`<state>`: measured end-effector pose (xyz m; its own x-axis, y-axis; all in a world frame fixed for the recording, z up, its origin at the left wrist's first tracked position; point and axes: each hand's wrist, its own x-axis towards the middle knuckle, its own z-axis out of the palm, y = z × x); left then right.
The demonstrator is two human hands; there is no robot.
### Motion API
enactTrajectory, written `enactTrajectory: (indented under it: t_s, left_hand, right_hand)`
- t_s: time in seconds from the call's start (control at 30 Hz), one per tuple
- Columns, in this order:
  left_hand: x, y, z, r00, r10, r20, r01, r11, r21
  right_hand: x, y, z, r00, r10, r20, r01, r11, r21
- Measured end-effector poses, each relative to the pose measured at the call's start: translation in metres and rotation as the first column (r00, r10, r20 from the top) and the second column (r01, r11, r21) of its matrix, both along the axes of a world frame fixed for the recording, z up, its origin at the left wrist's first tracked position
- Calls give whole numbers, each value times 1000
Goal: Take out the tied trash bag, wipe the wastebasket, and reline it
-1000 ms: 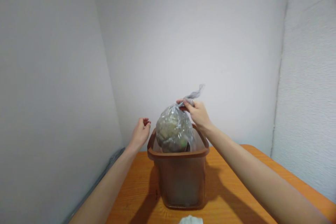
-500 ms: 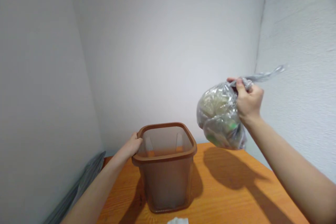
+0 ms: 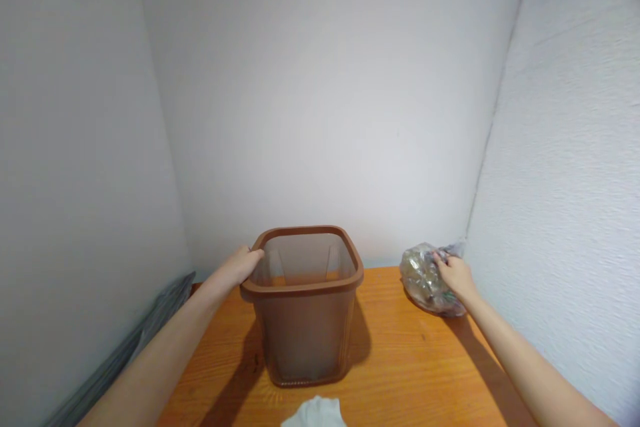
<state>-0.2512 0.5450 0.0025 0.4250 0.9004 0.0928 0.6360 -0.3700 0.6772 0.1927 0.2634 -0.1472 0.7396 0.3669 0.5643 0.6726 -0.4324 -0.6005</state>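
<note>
Grey folded plastic sheeting [image 3: 163, 323] lies at the left edge of the orange wood-grain bench [image 3: 400, 367]. Left hand [image 3: 244, 264]: closed over the left rim of the brown translucent open-topped plastic bin [image 3: 306, 333]; brace the bin upright. White crumpled material [image 3: 316, 413] lies in front. Clear filled plastic bag [image 3: 420, 277]: at the bench's far right, near the wall. Right hand [image 3: 455, 277]: pinching its gathered top; seat the base fully before releasing. No brand, label or writing is legible.
</note>
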Motion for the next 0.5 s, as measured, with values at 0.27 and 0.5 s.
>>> enactTrajectory:
  t_s: [0.27, 0.5]
  left_hand:
    - [-6, -13, 5, 996, 68, -53, -74, 987, -140]
    - [-27, -37, -2, 990, 105, 96, -109, 993, 37]
  right_hand:
    - [-58, -7, 1, 975, -48, 215, 40, 998, 39]
    - [-233, -27, -30, 795, 607, 15, -559, 741, -371]
